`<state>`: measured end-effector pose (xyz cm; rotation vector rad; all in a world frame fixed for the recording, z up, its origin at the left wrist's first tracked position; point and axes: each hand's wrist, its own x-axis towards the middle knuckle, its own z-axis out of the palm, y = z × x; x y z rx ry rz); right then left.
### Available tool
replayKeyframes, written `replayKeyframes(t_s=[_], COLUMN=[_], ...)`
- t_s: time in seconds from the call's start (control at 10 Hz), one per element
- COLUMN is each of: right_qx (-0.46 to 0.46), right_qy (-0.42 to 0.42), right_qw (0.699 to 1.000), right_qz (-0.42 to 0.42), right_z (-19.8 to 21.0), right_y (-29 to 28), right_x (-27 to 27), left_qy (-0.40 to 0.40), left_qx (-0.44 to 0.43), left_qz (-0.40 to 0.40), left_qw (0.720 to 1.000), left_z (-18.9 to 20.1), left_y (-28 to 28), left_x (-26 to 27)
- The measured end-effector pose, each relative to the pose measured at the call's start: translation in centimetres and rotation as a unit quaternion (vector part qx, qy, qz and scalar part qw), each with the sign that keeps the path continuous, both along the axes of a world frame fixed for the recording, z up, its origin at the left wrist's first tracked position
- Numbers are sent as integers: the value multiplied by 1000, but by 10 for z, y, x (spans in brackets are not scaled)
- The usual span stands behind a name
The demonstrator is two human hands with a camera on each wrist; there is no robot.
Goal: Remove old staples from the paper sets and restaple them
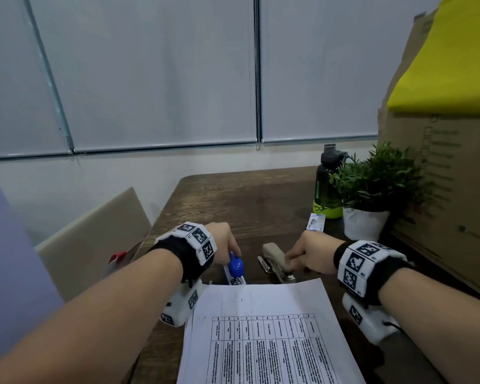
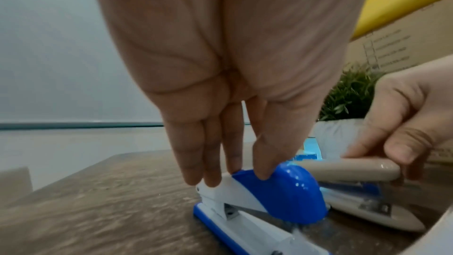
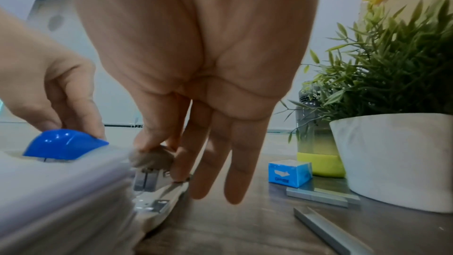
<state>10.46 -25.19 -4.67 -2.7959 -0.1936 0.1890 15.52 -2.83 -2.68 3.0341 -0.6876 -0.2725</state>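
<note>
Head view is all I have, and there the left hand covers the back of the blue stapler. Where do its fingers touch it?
Observer: In the left wrist view, the left hand has its fingers on the white rear of the blue stapler and its thumb on the blue cap.
Operator: And the right hand on the beige stapler?
Observer: In the right wrist view, the right hand pinches the top of the beige stapler between thumb and forefinger; two outer fingers hang straight, off it.
Operator: Are spare staples near?
Observer: Yes. Loose staple strips lie on the table in front of the white pot, beside a blue box.
</note>
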Motion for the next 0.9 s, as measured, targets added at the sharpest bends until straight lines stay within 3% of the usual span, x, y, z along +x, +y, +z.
replayKeyframes(t_s=[0.2,0.3,0.7,0.8,0.9], right_qx=[51,49,-48,-18,42], right_qy=[-25,-20,59,76,77], right_qw=[998,998,997,997,996], right_qz=[-36,-15,23,17,-6], right_z=[-1,-2,5,18,29], right_y=[-2,-1,24,24,20], right_x=[-21,-32,-10,-11,-25], left_qy=[10,0,27,33,64], left_qx=[-39,-54,-14,-3,-66], left_qz=[-5,-1,1,5,48], left_qw=[999,999,1000,999,995], left_z=[-1,-1,2,10,12], left_y=[5,3,-4,-2,8], left_x=[-15,-23,-1,-2,-16])
